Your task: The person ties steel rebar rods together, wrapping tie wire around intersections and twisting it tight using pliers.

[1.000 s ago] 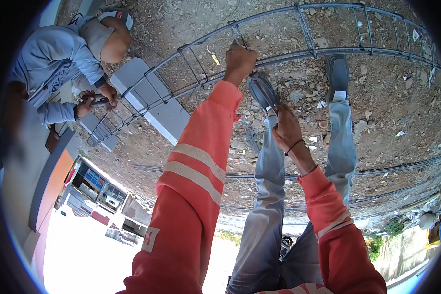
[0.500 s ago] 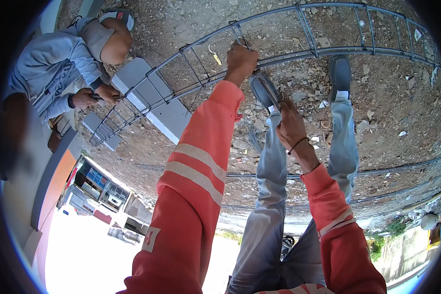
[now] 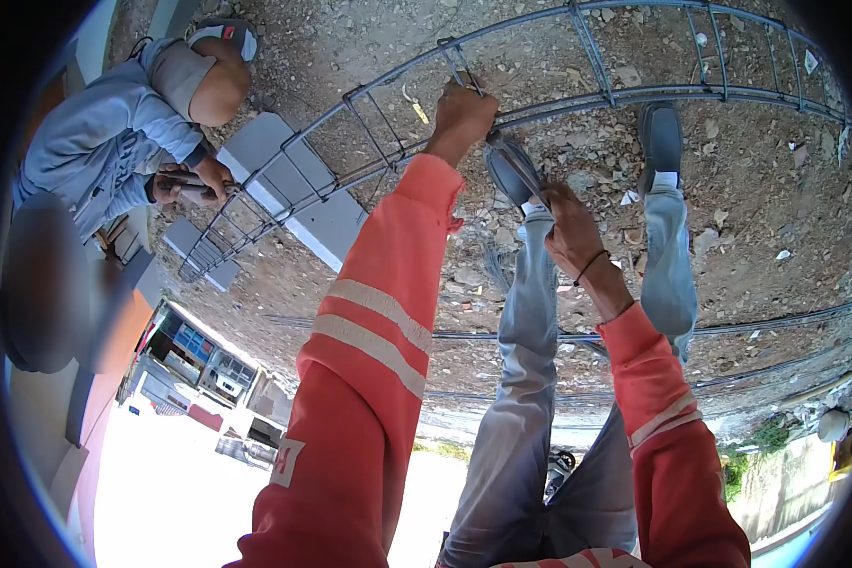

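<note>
My left hand (image 3: pixel 463 117) is closed around a bar of the long steel rebar cage (image 3: pixel 540 113), beside one of its cross ties. In my right hand (image 3: pixel 575 230) I grip the handles of dark metal pincers (image 3: pixel 518 163). The pincers' head lies close to the lower bar, just right of my left hand. Whether the jaws bite on a wire is too small to tell. The cage runs from the lower left to the upper right, above my shoes (image 3: pixel 661 142).
At the left a crouching co-worker (image 3: pixel 104 133) holds a dark tool at the cage's end. Concrete blocks (image 3: pixel 327 222) lie under the cage. More long bars (image 3: pixel 577 337) stretch across the rubble-strewn ground (image 3: pixel 748 199). A blurred person (image 3: pixel 47 284) is at the far left.
My right hand has shifted slightly right, with the pincers still gripped. My left hand stays on the cage. The co-worker's hands and tool have turned, and the blurred person has moved further into view.
</note>
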`<state>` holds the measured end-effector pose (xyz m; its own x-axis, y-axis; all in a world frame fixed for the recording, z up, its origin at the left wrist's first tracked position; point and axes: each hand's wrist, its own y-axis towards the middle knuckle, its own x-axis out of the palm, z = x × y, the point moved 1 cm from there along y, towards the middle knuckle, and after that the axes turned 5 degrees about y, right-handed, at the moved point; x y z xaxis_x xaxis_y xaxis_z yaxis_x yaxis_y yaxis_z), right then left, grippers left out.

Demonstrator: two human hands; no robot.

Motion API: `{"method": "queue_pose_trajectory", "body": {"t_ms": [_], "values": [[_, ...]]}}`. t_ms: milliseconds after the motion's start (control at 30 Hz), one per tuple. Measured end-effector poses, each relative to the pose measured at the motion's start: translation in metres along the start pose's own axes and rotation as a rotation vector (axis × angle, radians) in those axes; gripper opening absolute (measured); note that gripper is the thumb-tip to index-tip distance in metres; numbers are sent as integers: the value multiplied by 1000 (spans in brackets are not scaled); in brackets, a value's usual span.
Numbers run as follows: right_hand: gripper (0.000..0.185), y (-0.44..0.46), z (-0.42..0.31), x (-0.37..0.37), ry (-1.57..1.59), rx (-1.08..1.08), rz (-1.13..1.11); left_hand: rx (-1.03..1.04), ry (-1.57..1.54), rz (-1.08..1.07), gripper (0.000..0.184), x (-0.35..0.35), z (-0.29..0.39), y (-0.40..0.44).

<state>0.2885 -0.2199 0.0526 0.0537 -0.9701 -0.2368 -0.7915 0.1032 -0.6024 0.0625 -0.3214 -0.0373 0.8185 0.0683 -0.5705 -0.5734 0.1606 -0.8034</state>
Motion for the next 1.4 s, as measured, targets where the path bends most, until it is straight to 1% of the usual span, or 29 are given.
{"method": "queue_pose_trajectory", "body": {"t_ms": [33, 100, 200, 233, 267, 333, 400, 433, 500, 567, 600, 667, 700, 767, 833, 900, 933, 967, 1033, 1067, 1100, 1133, 1167, 1200, 1233, 1300, 1333, 1367, 1400], "values": [[40, 0, -1, -2, -26, -18, -6, 35, 37, -11, 63, -2, 3, -2], [42, 0, -4, -2, -54, -39, -12, -85, -177, 13, 63, -4, 7, -7], [47, -1, -4, 3, -61, -42, 20, -36, -77, 23, 61, -6, 9, -6], [49, 0, 3, 5, -16, -39, -20, -20, -43, 25, 61, -9, 12, -8], [52, 0, 8, 8, 29, -36, -60, -61, -92, 28, 59, -10, 14, -12], [53, -1, 13, 14, -19, -32, -26, -103, -137, 31, 58, -5, 7, -6], [54, -1, 12, 15, -67, -24, 7, -41, -36, 42, 48, 4, -1, 4], [52, -1, 8, 12, -162, 1, 33, -21, -2, 44, 45, -4, 8, -4], [51, 0, 1, 2, -256, 27, 63, -133, -134, 23, 52, -19, 24, -20], [39, 2, -1, -6, -340, 23, 28, -133, -152, 22, 51, -21, 26, -21], [39, 3, -5, -5, -340, 20, 29, -137, -172, 20, 50, -21, 26, -21], [28, 0, -15, 3, -398, 7, -72, -132, -126, 37, 51, -20, 27, -20], [28, -3, -20, 12, -393, 7, -69, -128, -77, 49, 52, -19, 27, -21], [26, -10, -28, 34, -185, 105, -152, -145, -130, 40, 53, -11, 20, -15], [27, -16, -32, 42, -253, 78, -152, -175, -187, 31, 54, -12, 11, -10], [34, -32, -30, 39, -342, 85, -118, -96, -278, -13, 57, -7, 7, -8], [39, -41, -17, 40, -239, 155, -139, -92, -281, -18, 57, -5, 8, -6], [39, -46, -1, 36, -245, 155, -139, -81, -219, -9, 59, -4, 8, -4], [45, -51, 15, 19, 100, 317, -395, -74, -172, 7, 61, -3, 6, -2], [51, -58, 12, 1, 147, 317, -383, -99, -215, 24, 49, -1, 5, -1], [51, -67, 8, -7, 139, 318, -388, -127, -255, 39, 38, 1, 3, -2], [50, -77, 6, -16, 65, 233, -338, -128, -264, 39, 38, 1, 5, -6], [50, -85, 5, -22, -8, 148, -286, -78, -216, 242, 36, 0, 7, -14], [49, -91, 5, -22, -185, 149, -317, -28, -164, 448, 35, -4, 10, -25], [49, -98, 7, -24, -191, 146, -317, -29, -170, 451, 35, -14, 19, -45], [47, -111, 17, -30, -226, 172, -503, 100, -250, 665, 45, -43, 41, -100], [44, -110, 10, -41, -58, 180, -556, 100, -256, 666, 45, -42, 37, -120], [44, -108, 7, -44, -64, 178, -555, 83, -312, 620, 35, -38, 29, -137], [46, -104, 4, -46, -18, 247, -458, 65, -367, 577, 25, -33, 21, -143]]}}
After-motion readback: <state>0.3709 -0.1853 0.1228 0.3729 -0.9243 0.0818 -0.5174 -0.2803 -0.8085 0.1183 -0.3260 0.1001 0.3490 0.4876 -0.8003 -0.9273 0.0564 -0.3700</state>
